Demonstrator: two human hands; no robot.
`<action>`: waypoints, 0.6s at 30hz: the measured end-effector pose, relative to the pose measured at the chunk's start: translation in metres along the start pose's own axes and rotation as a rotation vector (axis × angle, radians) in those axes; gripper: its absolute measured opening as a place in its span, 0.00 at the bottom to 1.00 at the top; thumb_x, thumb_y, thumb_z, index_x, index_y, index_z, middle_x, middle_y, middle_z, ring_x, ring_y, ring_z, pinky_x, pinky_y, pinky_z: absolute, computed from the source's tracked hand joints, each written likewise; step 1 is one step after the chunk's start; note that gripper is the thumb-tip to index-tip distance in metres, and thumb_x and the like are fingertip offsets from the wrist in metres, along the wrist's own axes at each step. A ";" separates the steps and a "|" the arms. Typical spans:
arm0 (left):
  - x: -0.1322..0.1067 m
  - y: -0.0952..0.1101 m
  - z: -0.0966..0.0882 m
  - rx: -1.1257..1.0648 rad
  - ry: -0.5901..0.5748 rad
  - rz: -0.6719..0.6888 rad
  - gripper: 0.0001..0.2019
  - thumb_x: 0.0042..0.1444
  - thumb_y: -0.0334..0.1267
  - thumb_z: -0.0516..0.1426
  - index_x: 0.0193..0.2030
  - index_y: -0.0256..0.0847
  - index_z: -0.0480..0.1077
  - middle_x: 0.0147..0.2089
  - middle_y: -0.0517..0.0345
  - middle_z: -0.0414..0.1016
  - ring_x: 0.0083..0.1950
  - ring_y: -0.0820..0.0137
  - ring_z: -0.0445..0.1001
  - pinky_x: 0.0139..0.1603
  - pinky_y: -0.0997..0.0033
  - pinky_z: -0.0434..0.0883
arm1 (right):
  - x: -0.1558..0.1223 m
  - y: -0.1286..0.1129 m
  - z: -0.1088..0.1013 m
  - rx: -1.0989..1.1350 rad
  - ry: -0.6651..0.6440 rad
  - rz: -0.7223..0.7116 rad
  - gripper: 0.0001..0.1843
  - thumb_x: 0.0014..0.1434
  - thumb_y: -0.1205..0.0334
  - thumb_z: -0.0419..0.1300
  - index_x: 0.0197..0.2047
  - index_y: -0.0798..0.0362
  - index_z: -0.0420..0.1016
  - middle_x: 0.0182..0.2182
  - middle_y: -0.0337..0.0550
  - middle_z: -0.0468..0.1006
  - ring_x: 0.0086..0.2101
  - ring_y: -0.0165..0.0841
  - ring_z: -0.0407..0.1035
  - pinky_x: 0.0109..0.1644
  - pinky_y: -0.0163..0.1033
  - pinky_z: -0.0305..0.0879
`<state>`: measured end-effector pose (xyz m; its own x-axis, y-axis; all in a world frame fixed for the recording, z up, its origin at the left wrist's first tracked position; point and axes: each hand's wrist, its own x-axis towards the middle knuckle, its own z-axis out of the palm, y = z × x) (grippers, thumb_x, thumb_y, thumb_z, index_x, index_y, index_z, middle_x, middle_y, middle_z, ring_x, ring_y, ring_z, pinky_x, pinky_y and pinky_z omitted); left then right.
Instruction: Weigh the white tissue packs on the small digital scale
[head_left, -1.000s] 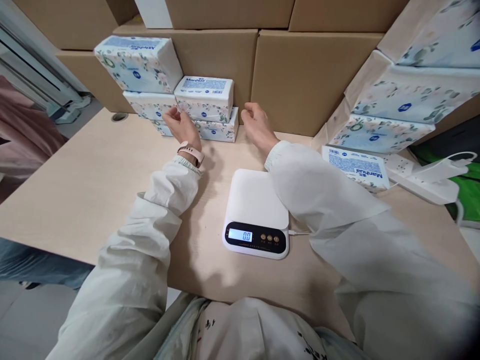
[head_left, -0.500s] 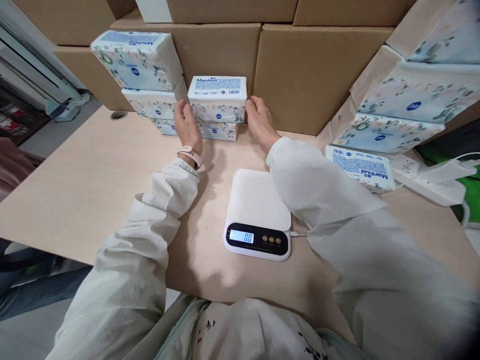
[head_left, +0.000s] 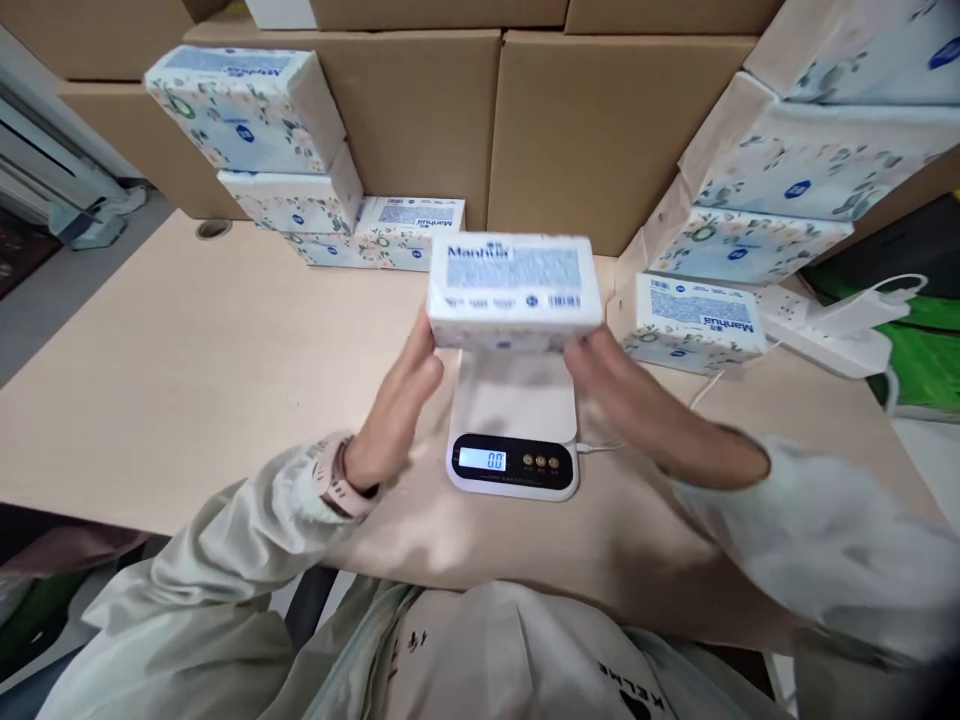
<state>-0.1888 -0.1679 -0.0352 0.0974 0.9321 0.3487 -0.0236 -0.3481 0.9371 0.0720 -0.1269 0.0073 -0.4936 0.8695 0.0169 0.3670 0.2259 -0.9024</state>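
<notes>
Between my two hands a white tissue pack (head_left: 516,285) with blue "Manhua" print is held in the air. My left hand (head_left: 395,405) grips its left end and wears a pink watch band on the wrist. My right hand (head_left: 637,405), somewhat blurred, grips the right end. Below and partly behind the pack lies a white digital scale (head_left: 514,410), its display reading 0.0. The pack hides the scale's far part. Behind, on the left, another tissue pack (head_left: 412,215) lies flat on the table beside a stack.
A stack of tissue packs (head_left: 247,130) stands at the back left, another stack (head_left: 780,170) at the right. One pack (head_left: 694,325) lies near a white power strip (head_left: 832,335). Cardboard boxes (head_left: 615,130) line the back. A cable runs from the scale's right side.
Both hands have lifted the top pack off the one beneath it at the back and brought it toward me and right, over the scale. The lower pack's top now shows.
</notes>
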 end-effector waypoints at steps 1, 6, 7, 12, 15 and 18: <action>-0.013 0.000 0.006 -0.005 -0.050 -0.028 0.30 0.75 0.54 0.55 0.80 0.55 0.61 0.84 0.63 0.51 0.88 0.55 0.42 0.90 0.45 0.44 | -0.016 0.005 0.004 -0.025 0.007 -0.021 0.35 0.76 0.36 0.48 0.79 0.37 0.52 0.76 0.42 0.63 0.76 0.46 0.56 0.83 0.65 0.52; -0.046 -0.009 0.016 0.006 -0.136 -0.130 0.32 0.76 0.50 0.55 0.83 0.57 0.53 0.86 0.62 0.45 0.88 0.54 0.40 0.89 0.42 0.42 | -0.052 0.031 0.019 -0.135 0.027 -0.006 0.34 0.77 0.42 0.48 0.80 0.38 0.50 0.76 0.48 0.63 0.76 0.49 0.54 0.81 0.72 0.51; -0.049 -0.011 0.015 0.015 -0.140 -0.133 0.32 0.75 0.50 0.55 0.83 0.57 0.53 0.86 0.62 0.45 0.88 0.53 0.40 0.89 0.42 0.42 | -0.055 0.036 0.021 -0.148 0.021 0.012 0.34 0.77 0.42 0.48 0.80 0.38 0.50 0.75 0.49 0.64 0.75 0.50 0.57 0.80 0.72 0.54; -0.053 -0.027 0.005 0.057 0.027 -0.028 0.30 0.76 0.52 0.54 0.81 0.60 0.57 0.85 0.63 0.50 0.87 0.54 0.44 0.89 0.43 0.40 | -0.072 0.067 0.031 -0.225 0.239 -0.128 0.39 0.77 0.49 0.50 0.84 0.36 0.39 0.80 0.48 0.55 0.78 0.50 0.52 0.80 0.71 0.53; -0.051 -0.035 -0.001 0.046 0.173 0.033 0.28 0.76 0.54 0.52 0.80 0.61 0.60 0.84 0.65 0.51 0.87 0.55 0.45 0.89 0.43 0.41 | -0.081 0.084 0.033 -0.238 0.489 -0.270 0.39 0.76 0.53 0.52 0.83 0.35 0.43 0.80 0.45 0.57 0.78 0.51 0.54 0.81 0.72 0.51; -0.049 -0.039 -0.004 0.016 0.247 0.031 0.29 0.76 0.58 0.51 0.79 0.59 0.61 0.84 0.64 0.53 0.86 0.55 0.48 0.89 0.44 0.44 | -0.084 0.093 0.029 -0.201 0.651 -0.378 0.36 0.75 0.54 0.51 0.82 0.36 0.49 0.78 0.42 0.61 0.76 0.50 0.57 0.82 0.69 0.51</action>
<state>-0.1962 -0.1994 -0.0884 -0.1494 0.9164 0.3713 -0.0064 -0.3764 0.9264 0.1244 -0.1915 -0.0910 -0.0744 0.7866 0.6129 0.4324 0.5793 -0.6910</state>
